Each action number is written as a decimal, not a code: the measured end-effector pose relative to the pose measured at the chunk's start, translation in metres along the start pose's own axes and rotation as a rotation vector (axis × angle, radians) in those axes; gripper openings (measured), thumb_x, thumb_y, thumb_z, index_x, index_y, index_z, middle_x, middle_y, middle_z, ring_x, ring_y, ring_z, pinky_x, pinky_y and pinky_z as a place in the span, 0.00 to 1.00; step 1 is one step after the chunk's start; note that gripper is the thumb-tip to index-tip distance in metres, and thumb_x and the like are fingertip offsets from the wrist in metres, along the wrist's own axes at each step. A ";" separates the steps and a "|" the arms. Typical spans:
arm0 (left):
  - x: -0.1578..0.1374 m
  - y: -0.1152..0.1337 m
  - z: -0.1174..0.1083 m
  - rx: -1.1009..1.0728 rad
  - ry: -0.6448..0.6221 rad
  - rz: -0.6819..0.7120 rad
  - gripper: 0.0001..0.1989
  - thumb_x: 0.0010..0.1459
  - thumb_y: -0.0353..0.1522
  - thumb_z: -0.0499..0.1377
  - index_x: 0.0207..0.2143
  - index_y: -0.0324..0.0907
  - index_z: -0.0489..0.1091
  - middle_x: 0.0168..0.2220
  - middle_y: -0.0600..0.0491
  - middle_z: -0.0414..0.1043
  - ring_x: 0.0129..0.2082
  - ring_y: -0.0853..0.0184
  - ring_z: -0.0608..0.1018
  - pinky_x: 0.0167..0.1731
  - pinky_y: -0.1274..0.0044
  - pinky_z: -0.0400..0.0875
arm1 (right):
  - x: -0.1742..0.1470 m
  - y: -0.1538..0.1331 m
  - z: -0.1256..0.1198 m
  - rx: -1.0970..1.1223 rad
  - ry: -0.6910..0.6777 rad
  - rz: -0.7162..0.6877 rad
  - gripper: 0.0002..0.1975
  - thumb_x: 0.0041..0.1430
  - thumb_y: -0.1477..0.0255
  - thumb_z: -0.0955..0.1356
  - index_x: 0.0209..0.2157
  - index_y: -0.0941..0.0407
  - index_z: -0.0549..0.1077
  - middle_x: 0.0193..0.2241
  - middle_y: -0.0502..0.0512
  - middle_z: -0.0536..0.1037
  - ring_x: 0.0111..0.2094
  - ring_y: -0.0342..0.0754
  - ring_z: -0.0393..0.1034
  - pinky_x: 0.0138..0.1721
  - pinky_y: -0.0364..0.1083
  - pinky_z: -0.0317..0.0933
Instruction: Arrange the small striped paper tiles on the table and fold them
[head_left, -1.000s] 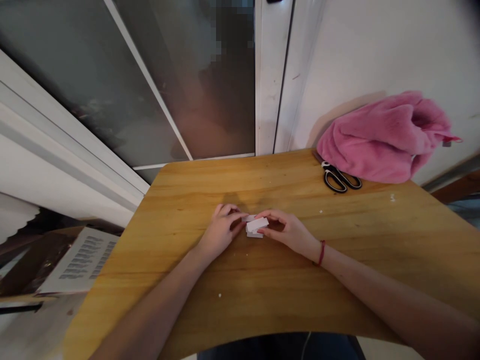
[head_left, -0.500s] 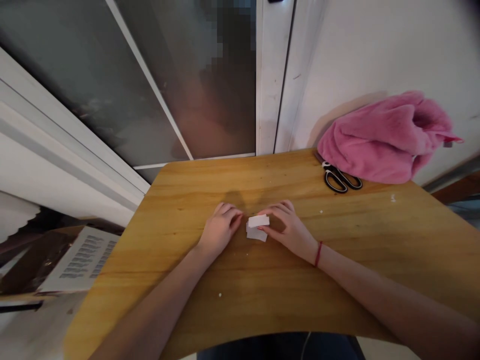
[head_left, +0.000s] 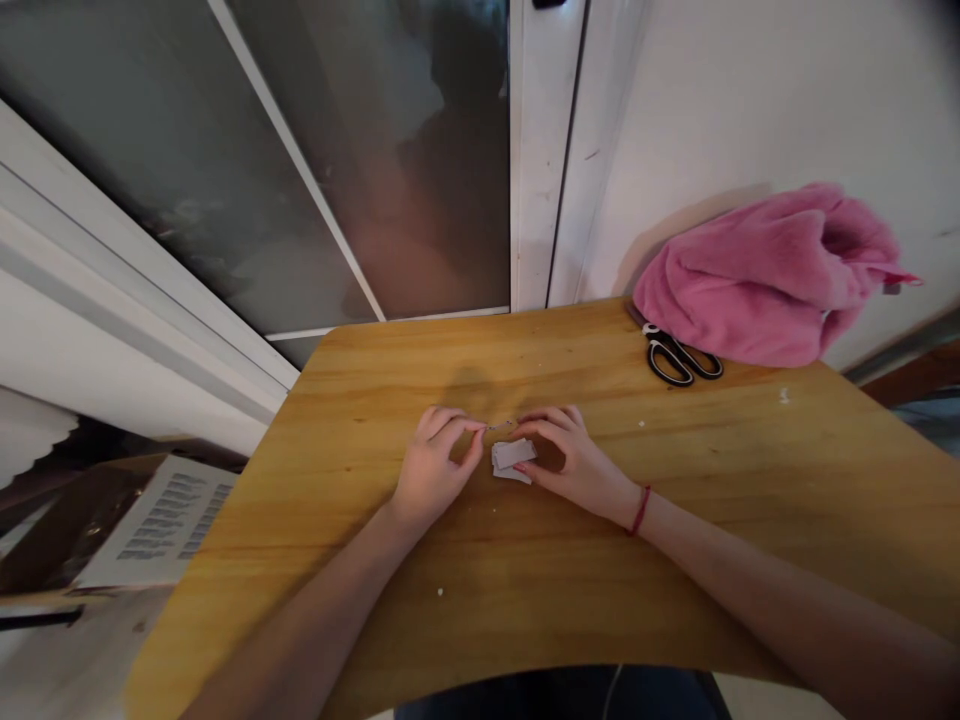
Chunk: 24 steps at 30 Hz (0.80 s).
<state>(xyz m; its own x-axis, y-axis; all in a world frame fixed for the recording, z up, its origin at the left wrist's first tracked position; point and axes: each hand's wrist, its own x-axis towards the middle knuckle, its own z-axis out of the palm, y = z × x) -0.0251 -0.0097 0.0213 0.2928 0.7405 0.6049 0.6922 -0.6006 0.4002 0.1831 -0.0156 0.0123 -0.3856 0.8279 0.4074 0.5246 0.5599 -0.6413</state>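
Several small white paper pieces [head_left: 514, 456] lie overlapped in a little pile between my two hands. My left hand [head_left: 435, 462] is closed in a pinch, left of the pile. From its thumb and index finger a thin, speckled strip [head_left: 499, 426] sticks out to the right, just beyond the pile; its kind is too small to make out. On the other side, my right hand [head_left: 568, 450] has its thumb tip at the pile's right edge. Its index finger is curved above, apart from the thumb, near the strip's right end.
Black-handled scissors [head_left: 682, 358] lie at the back right, partly under a plush pink cloth item [head_left: 765, 275]. White scraps [head_left: 440, 591] dot the wooden table [head_left: 600, 590]. Beyond the table's back edge is a glass door [head_left: 420, 200]. A cardboard box [head_left: 161, 520] stands at the left.
The upper white paper piece has come down flat onto the pile, and my right finger and thumb have parted from it. The thin strip at my left fingertips now shows more plainly.
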 end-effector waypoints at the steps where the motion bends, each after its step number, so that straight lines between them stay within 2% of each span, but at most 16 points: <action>1: -0.001 0.001 0.000 0.008 -0.003 0.025 0.04 0.56 0.29 0.55 0.33 0.44 0.70 0.32 0.53 0.70 0.35 0.67 0.70 0.39 0.72 0.67 | 0.000 0.000 -0.001 0.012 0.041 0.006 0.09 0.54 0.69 0.67 0.40 0.51 0.71 0.43 0.56 0.69 0.47 0.53 0.59 0.50 0.55 0.55; 3: -0.002 0.002 0.000 0.025 -0.057 0.075 0.05 0.56 0.29 0.55 0.34 0.44 0.70 0.32 0.53 0.71 0.36 0.66 0.70 0.40 0.72 0.67 | 0.000 0.000 -0.004 0.027 0.139 0.029 0.07 0.57 0.71 0.64 0.38 0.52 0.70 0.42 0.56 0.68 0.48 0.52 0.60 0.51 0.55 0.54; 8: -0.002 0.005 -0.002 0.052 -0.375 0.214 0.07 0.57 0.33 0.54 0.35 0.45 0.72 0.41 0.50 0.70 0.44 0.62 0.69 0.46 0.68 0.64 | 0.001 0.008 -0.007 0.100 0.247 0.126 0.07 0.59 0.73 0.61 0.35 0.52 0.70 0.37 0.55 0.69 0.44 0.51 0.62 0.48 0.54 0.56; 10: -0.001 0.007 -0.005 0.049 -0.407 0.196 0.11 0.57 0.35 0.54 0.42 0.45 0.69 0.44 0.49 0.69 0.46 0.60 0.67 0.48 0.66 0.63 | 0.001 0.012 -0.007 0.147 0.272 0.161 0.07 0.60 0.73 0.61 0.35 0.53 0.70 0.36 0.55 0.69 0.42 0.50 0.63 0.45 0.52 0.58; 13: 0.001 0.011 -0.005 0.017 -0.419 0.126 0.23 0.56 0.39 0.55 0.54 0.46 0.59 0.48 0.49 0.67 0.49 0.59 0.65 0.51 0.64 0.60 | 0.001 0.016 -0.005 0.204 0.277 0.192 0.07 0.59 0.72 0.61 0.35 0.53 0.70 0.35 0.55 0.69 0.39 0.49 0.63 0.42 0.50 0.60; 16: 0.000 0.012 0.001 -0.033 -0.492 0.046 0.31 0.52 0.44 0.58 0.56 0.47 0.55 0.51 0.48 0.64 0.52 0.57 0.63 0.52 0.64 0.59 | 0.001 0.016 -0.004 0.221 0.258 0.201 0.06 0.59 0.72 0.61 0.34 0.53 0.69 0.33 0.54 0.68 0.37 0.49 0.64 0.41 0.49 0.60; 18: -0.001 0.012 0.006 -0.067 -0.525 -0.011 0.28 0.52 0.44 0.58 0.54 0.46 0.58 0.51 0.48 0.63 0.52 0.57 0.62 0.52 0.64 0.59 | 0.001 0.015 -0.003 0.218 0.255 0.201 0.06 0.59 0.72 0.61 0.34 0.53 0.69 0.32 0.53 0.68 0.37 0.48 0.64 0.41 0.49 0.59; 22: -0.002 0.010 0.012 -0.118 -0.523 -0.095 0.16 0.56 0.39 0.56 0.46 0.45 0.62 0.49 0.50 0.63 0.51 0.60 0.62 0.51 0.65 0.60 | 0.002 0.014 -0.002 0.218 0.236 0.208 0.06 0.59 0.73 0.61 0.33 0.54 0.69 0.32 0.54 0.68 0.36 0.48 0.63 0.40 0.48 0.59; 24: -0.003 0.009 0.014 -0.131 -0.515 -0.126 0.14 0.55 0.37 0.57 0.44 0.45 0.62 0.49 0.50 0.62 0.51 0.60 0.62 0.51 0.65 0.60 | 0.003 0.013 -0.002 0.217 0.200 0.215 0.06 0.59 0.72 0.61 0.34 0.54 0.70 0.32 0.54 0.68 0.37 0.48 0.63 0.40 0.48 0.60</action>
<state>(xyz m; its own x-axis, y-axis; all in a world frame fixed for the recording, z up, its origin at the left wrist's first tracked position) -0.0111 -0.0131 0.0134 0.5212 0.8412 0.1442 0.6642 -0.5059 0.5504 0.1905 -0.0060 0.0059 -0.1162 0.9281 0.3537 0.3961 0.3698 -0.8404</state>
